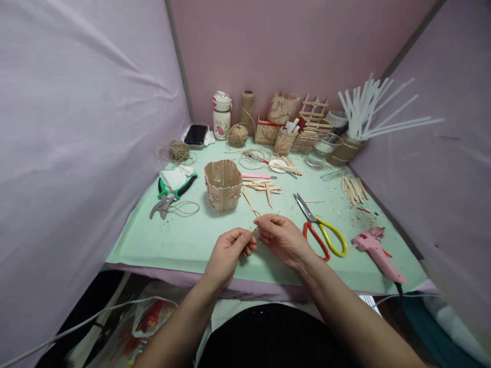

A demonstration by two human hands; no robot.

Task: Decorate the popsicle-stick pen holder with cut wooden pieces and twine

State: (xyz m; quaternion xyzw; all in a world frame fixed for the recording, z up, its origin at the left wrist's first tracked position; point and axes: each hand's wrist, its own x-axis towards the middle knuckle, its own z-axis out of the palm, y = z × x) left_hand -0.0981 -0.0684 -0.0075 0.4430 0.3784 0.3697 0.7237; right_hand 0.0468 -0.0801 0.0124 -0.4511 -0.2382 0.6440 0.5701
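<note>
Bare forearms (192, 306) are angling in over the table (164, 250) edge; L hand (226, 250) & R hand (283, 238) are nearly meeting, fingertips pinching a thin piece (ID unclear), prob. for fine ctrl. Wooden pot (224, 198) is standing upright beyond L hand, leaving work room; scissors (313, 220) are lying nr R hand, prob. for quick access.

Pink back wall (299, 46), 2 lilac side drapes
</note>
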